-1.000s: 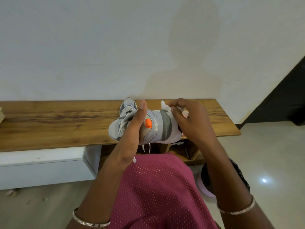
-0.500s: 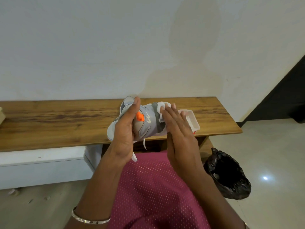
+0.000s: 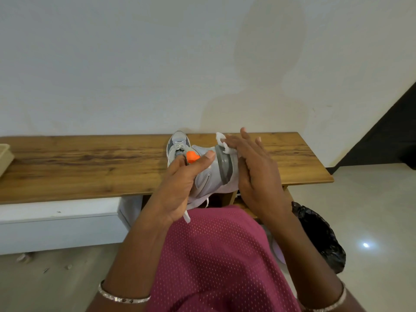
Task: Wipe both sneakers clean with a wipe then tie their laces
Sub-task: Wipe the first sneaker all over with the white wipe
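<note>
The sneaker (image 3: 211,176), gripped round its upper by the curled left hand (image 3: 180,190) above the bench (image 3: 90,163) edge, looks light, soft-sided yet stiff-soled, so that hold should suit, while the right hand (image 3: 256,174), fingers straight, presses the limp wipe (image 3: 221,140) against its sole.

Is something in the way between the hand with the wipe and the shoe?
No, nothing visible. The right hand presses the wipe flat against the sole side of the sneaker, which the left hand grips. Only the wipe lies between them.
</note>
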Action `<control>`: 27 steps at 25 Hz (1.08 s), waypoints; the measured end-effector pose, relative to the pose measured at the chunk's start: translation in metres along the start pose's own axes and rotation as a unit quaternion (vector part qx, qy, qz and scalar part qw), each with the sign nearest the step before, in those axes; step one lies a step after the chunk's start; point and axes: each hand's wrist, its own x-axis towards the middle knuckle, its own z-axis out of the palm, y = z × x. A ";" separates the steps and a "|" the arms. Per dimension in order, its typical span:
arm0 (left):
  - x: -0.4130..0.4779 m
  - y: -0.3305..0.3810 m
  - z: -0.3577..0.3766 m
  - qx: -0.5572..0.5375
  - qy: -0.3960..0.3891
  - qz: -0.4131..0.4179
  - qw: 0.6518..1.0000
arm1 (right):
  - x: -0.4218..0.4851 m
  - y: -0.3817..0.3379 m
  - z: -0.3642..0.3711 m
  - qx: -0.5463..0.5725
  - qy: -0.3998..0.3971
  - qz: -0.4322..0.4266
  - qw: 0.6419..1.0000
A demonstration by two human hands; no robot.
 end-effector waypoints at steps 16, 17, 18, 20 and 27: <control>0.000 0.002 0.006 0.000 0.030 -0.059 0.998 | -0.024 -0.030 0.036 -0.123 0.234 -0.106 0.958; -0.001 0.003 0.006 -0.008 0.031 -0.064 0.997 | -0.025 -0.035 0.040 -0.137 0.222 -0.105 0.960; -0.001 0.004 0.006 -0.023 0.026 -0.073 0.997 | -0.029 -0.040 0.044 -0.154 0.213 -0.097 0.960; 0.000 0.005 0.004 -0.059 0.020 -0.084 0.995 | -0.044 -0.042 0.053 -0.164 0.206 -0.083 0.961; 0.005 0.004 0.001 -0.104 0.026 -0.088 0.990 | -0.046 -0.038 0.051 -0.121 0.193 -0.136 0.964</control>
